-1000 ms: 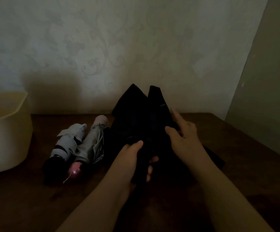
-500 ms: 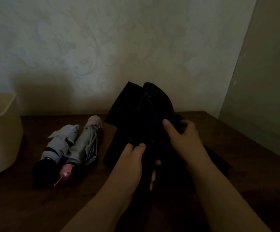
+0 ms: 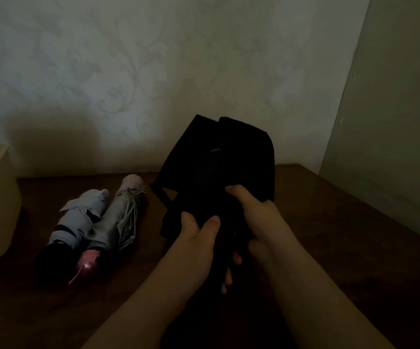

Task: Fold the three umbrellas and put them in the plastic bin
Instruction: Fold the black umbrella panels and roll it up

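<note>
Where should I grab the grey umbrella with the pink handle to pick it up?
Grab the grey umbrella round its bundled middle, coming from above. It lies flat on the table, its left side against the blue umbrella, so the top is the freest side.

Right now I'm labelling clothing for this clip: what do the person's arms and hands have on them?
Nothing shows: the left hand and right hand are bare, with no gloves, rings or watch visible in the dim light. Both forearms are bare, no sleeves, to the frame edge.
</note>
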Demonstrator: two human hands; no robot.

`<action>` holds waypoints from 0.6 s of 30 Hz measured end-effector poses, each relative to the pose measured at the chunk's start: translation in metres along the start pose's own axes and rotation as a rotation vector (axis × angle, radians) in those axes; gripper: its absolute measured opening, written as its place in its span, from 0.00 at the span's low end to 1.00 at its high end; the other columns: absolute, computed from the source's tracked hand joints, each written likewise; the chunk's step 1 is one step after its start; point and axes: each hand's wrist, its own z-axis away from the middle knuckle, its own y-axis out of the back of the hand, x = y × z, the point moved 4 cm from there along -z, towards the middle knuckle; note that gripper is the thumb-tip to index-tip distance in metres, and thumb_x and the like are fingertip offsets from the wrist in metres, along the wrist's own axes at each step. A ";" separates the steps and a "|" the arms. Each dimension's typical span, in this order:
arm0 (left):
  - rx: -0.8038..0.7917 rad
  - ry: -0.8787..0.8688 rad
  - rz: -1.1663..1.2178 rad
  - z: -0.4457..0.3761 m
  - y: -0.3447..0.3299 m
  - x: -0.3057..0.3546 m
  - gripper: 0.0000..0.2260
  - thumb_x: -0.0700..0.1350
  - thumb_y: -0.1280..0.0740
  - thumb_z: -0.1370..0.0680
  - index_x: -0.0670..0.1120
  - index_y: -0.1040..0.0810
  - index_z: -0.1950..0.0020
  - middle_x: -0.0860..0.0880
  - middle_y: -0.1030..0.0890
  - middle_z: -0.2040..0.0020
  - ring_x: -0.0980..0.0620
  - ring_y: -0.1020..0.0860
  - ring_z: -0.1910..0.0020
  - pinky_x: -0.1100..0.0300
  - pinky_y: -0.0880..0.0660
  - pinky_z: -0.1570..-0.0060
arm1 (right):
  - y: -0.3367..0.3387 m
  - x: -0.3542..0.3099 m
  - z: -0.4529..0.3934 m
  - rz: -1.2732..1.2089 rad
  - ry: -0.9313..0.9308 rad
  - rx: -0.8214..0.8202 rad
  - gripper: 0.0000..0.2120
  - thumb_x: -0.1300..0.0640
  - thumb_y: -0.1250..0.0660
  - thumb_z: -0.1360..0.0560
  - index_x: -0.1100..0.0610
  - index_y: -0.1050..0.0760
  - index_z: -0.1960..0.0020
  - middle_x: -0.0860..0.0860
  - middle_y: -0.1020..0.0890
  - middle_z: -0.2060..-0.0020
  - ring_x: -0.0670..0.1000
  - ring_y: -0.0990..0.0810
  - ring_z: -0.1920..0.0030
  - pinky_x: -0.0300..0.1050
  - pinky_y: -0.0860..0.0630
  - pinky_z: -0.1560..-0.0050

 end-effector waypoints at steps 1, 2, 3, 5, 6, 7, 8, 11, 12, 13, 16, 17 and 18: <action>0.038 0.036 -0.020 -0.003 0.004 -0.003 0.09 0.53 0.45 0.19 0.56 0.43 0.42 0.43 0.19 0.69 0.45 0.23 0.76 0.57 0.25 0.75 | 0.001 -0.002 0.000 -0.010 0.016 0.014 0.23 0.55 0.27 0.30 0.60 0.28 0.38 0.56 0.19 0.52 0.55 0.18 0.56 0.44 0.22 0.68; 0.088 0.055 -0.066 -0.005 0.009 -0.005 0.12 0.55 0.43 0.20 0.55 0.42 0.41 0.43 0.18 0.65 0.45 0.21 0.71 0.55 0.22 0.71 | 0.004 -0.004 -0.001 -0.015 0.051 0.028 0.24 0.55 0.27 0.30 0.59 0.29 0.36 0.55 0.19 0.51 0.55 0.18 0.54 0.45 0.21 0.65; 0.152 0.049 -0.157 -0.006 0.014 -0.005 0.15 0.57 0.42 0.21 0.51 0.39 0.40 0.44 0.19 0.61 0.46 0.20 0.65 0.54 0.22 0.66 | 0.006 -0.007 -0.002 -0.016 0.099 0.048 0.25 0.56 0.27 0.30 0.58 0.29 0.36 0.54 0.19 0.50 0.54 0.19 0.53 0.46 0.20 0.61; 0.320 -0.061 -0.392 -0.001 0.025 0.001 0.15 0.58 0.42 0.22 0.47 0.34 0.46 0.48 0.23 0.58 0.52 0.23 0.61 0.56 0.26 0.62 | 0.011 -0.011 -0.004 -0.007 0.180 0.081 0.27 0.56 0.26 0.31 0.57 0.30 0.34 0.53 0.20 0.47 0.54 0.19 0.50 0.50 0.19 0.52; 0.396 -0.164 -0.484 0.005 0.026 0.007 0.14 0.57 0.42 0.22 0.47 0.35 0.48 0.51 0.25 0.59 0.55 0.25 0.61 0.57 0.28 0.63 | 0.012 -0.012 -0.005 0.007 0.206 0.092 0.28 0.56 0.26 0.31 0.56 0.30 0.33 0.53 0.20 0.46 0.54 0.19 0.48 0.52 0.20 0.49; 0.441 -0.267 -0.556 0.011 0.024 0.014 0.12 0.57 0.42 0.22 0.49 0.36 0.49 0.53 0.27 0.59 0.57 0.26 0.61 0.58 0.29 0.64 | 0.012 -0.012 -0.005 0.019 0.227 0.096 0.29 0.55 0.26 0.31 0.55 0.30 0.33 0.52 0.20 0.45 0.53 0.20 0.47 0.52 0.20 0.47; 0.457 -0.356 -0.600 0.017 0.020 0.021 0.10 0.57 0.42 0.22 0.52 0.38 0.49 0.56 0.29 0.58 0.59 0.27 0.61 0.62 0.31 0.65 | 0.012 -0.012 -0.004 0.025 0.241 0.092 0.27 0.55 0.26 0.31 0.55 0.29 0.34 0.52 0.20 0.46 0.52 0.19 0.48 0.52 0.20 0.48; 0.395 -0.427 -0.684 0.014 0.012 0.015 0.14 0.57 0.45 0.22 0.53 0.37 0.39 0.58 0.30 0.47 0.58 0.28 0.50 0.65 0.33 0.58 | 0.006 -0.008 -0.002 0.035 0.247 0.045 0.19 0.57 0.27 0.30 0.52 0.27 0.41 0.50 0.18 0.52 0.50 0.18 0.53 0.46 0.19 0.54; 0.344 -0.401 -0.686 0.009 0.009 0.010 0.17 0.57 0.46 0.22 0.52 0.37 0.35 0.55 0.29 0.42 0.56 0.27 0.47 0.65 0.33 0.54 | 0.002 -0.006 -0.001 0.048 0.253 0.017 0.16 0.57 0.27 0.29 0.51 0.26 0.43 0.50 0.18 0.53 0.49 0.18 0.53 0.44 0.19 0.55; 0.296 -0.356 -0.669 0.006 0.007 0.005 0.18 0.57 0.46 0.21 0.51 0.37 0.34 0.52 0.27 0.40 0.54 0.26 0.46 0.65 0.32 0.54 | -0.002 -0.005 0.000 0.060 0.267 -0.011 0.14 0.58 0.28 0.29 0.51 0.25 0.45 0.49 0.18 0.53 0.49 0.18 0.54 0.43 0.19 0.56; 0.177 -0.219 -0.573 0.003 0.006 -0.003 0.10 0.56 0.46 0.20 0.50 0.37 0.46 0.51 0.23 0.54 0.58 0.24 0.61 0.72 0.33 0.70 | -0.012 0.001 0.003 0.107 0.312 -0.052 0.17 0.58 0.27 0.30 0.53 0.24 0.42 0.50 0.17 0.51 0.48 0.17 0.52 0.39 0.19 0.57; 0.151 -0.200 -0.543 0.001 0.007 -0.003 0.10 0.55 0.45 0.20 0.50 0.36 0.47 0.52 0.23 0.57 0.60 0.25 0.64 0.73 0.33 0.72 | -0.014 0.003 0.003 0.129 0.323 -0.048 0.21 0.57 0.26 0.30 0.54 0.26 0.39 0.50 0.18 0.48 0.48 0.18 0.50 0.40 0.19 0.55; 0.128 -0.195 -0.494 0.001 0.008 -0.004 0.09 0.55 0.44 0.20 0.50 0.35 0.47 0.53 0.23 0.58 0.63 0.25 0.65 0.75 0.33 0.72 | -0.015 0.005 0.002 0.139 0.324 -0.041 0.25 0.56 0.26 0.31 0.55 0.28 0.36 0.50 0.19 0.46 0.49 0.19 0.48 0.43 0.19 0.51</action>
